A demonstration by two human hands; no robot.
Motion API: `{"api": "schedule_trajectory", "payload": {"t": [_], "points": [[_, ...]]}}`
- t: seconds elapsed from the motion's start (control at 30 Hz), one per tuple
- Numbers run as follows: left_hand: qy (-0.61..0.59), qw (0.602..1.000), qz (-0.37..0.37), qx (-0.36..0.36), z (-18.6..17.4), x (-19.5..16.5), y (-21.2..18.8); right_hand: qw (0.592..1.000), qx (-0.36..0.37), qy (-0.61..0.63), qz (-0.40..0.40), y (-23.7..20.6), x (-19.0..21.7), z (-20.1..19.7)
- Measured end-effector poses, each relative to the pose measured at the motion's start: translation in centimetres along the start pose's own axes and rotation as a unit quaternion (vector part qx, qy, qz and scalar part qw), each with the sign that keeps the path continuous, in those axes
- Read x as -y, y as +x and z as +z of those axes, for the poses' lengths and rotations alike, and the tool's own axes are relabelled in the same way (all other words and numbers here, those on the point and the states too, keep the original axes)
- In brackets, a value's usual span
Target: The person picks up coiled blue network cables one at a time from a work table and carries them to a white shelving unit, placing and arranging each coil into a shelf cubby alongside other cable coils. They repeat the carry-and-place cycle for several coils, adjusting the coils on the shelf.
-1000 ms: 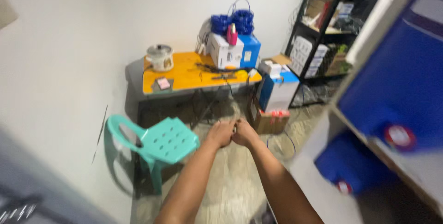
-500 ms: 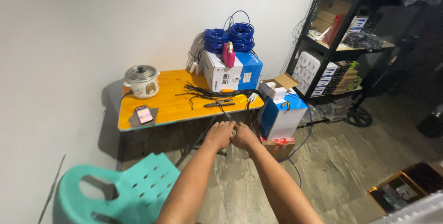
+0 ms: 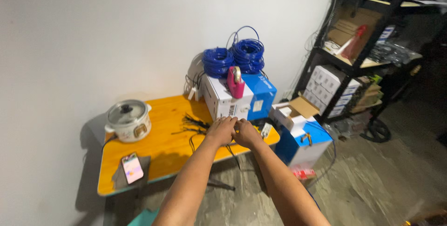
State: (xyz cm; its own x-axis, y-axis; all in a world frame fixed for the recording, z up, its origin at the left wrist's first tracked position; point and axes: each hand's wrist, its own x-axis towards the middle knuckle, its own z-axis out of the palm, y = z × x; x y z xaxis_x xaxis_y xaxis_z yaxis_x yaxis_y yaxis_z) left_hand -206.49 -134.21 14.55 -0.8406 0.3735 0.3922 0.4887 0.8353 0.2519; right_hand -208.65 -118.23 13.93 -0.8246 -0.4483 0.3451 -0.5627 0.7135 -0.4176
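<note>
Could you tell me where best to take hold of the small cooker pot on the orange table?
Probably by the two side lugs of the cooker pot, coming from above with a hand on either side; its round body stands upright and the glass lid only rests on top.

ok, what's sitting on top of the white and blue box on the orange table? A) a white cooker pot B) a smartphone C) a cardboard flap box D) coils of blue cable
D: coils of blue cable rest on the white and blue box, at the back of the orange table.
</note>
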Motion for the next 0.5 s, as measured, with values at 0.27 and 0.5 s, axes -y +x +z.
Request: {"api": "schedule_trajectory", "payload": {"t": [0.27,0.5], "points": [[0.000,0.999,-0.024,-0.042,2.8,9.7,10.6,0.998,-0.036,0.020,-0.047,13.0,-5.3,0.2],[0.067,0.988,-0.134,-0.037,5.1,18.1,23.0,0.994,-0.060,0.022,-0.093,27.1,-13.5,0.1]]}}
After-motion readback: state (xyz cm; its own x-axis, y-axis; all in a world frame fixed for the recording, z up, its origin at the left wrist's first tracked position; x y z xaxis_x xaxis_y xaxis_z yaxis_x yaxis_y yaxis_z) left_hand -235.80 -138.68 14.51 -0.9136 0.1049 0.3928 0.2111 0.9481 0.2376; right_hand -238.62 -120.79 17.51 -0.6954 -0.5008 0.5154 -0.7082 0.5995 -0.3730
